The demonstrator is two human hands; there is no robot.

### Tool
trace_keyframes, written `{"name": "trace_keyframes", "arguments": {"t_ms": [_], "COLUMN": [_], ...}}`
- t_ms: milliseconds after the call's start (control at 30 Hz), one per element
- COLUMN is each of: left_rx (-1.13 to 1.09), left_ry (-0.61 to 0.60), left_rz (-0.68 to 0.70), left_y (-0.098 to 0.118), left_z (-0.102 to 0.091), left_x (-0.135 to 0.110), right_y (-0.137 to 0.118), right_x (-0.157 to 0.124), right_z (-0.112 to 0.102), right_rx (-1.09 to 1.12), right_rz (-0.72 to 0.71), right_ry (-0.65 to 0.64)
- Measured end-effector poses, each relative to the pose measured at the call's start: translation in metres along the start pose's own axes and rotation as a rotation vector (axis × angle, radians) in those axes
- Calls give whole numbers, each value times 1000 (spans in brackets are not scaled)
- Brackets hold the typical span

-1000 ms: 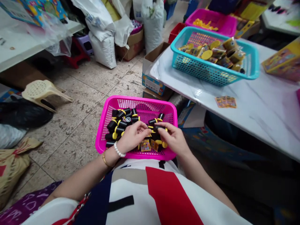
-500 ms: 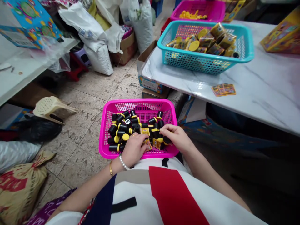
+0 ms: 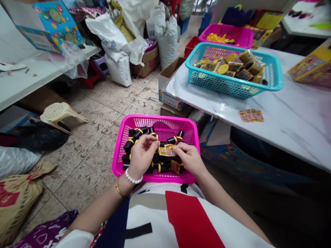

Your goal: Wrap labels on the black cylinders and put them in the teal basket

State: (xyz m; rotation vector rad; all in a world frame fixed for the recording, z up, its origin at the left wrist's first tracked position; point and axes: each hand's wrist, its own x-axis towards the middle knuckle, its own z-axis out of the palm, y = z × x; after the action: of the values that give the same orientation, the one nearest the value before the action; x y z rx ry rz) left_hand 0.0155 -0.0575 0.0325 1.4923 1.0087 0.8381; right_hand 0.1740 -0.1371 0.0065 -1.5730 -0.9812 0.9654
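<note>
A small yellow-orange printed label point(image 3: 167, 150) stretches between my hands, above the pink basket point(image 3: 117, 151). Its left end is at the thumb and fingertips of my left hand point(image 3: 141, 156), which are pinched together. My right hand point(image 3: 190, 158) grips the right end between thumb and fingers. Below them, several small black cylinders point(image 3: 141, 132) with yellow rims lie jumbled in the basket. Another yellow printed label point(image 3: 176, 166) shows near my right hand, among the cylinders. The basket rests at my lap, and my hands hide part of its contents.
On the marbled table point(image 3: 219, 110) at right stand a turquoise basket point(image 3: 232, 88) of gold-wrapped cylinders and a few loose labels point(image 3: 251, 115). Behind is another pink basket point(image 3: 243, 36) with yellow pieces. A cream stool point(image 3: 58, 113) and white sacks point(image 3: 117, 65) stand on the floor at left.
Both hands have risen from among the cylinders, and the label is now held between them. My left hand has turned and moved up. The view has tilted slightly upward.
</note>
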Motion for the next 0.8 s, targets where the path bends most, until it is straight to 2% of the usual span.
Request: {"name": "trace_keyframes", "arguments": {"t_ms": [100, 200, 533, 700, 800], "left_rx": [73, 91, 19, -38, 52], "left_ry": [-25, -57, -58, 60, 10], "left_rz": [54, 46, -3, -30, 12], "left_y": [4, 4, 2, 3, 7], "left_z": [-2, -2, 1, 0, -2], "left_x": [-10, -14, -9, -3, -1], "right_y": [-5, -10, -3, 1, -3], "right_x": [-1, -3, -2, 1, 2], "right_z": [-2, -3, 1, 3, 2], "right_rx": [-1, -7, -75, -112, -126], "right_rz": [-14, -32, -135, -172, -199], "right_ry": [21, 24, 52, 114, 130]}}
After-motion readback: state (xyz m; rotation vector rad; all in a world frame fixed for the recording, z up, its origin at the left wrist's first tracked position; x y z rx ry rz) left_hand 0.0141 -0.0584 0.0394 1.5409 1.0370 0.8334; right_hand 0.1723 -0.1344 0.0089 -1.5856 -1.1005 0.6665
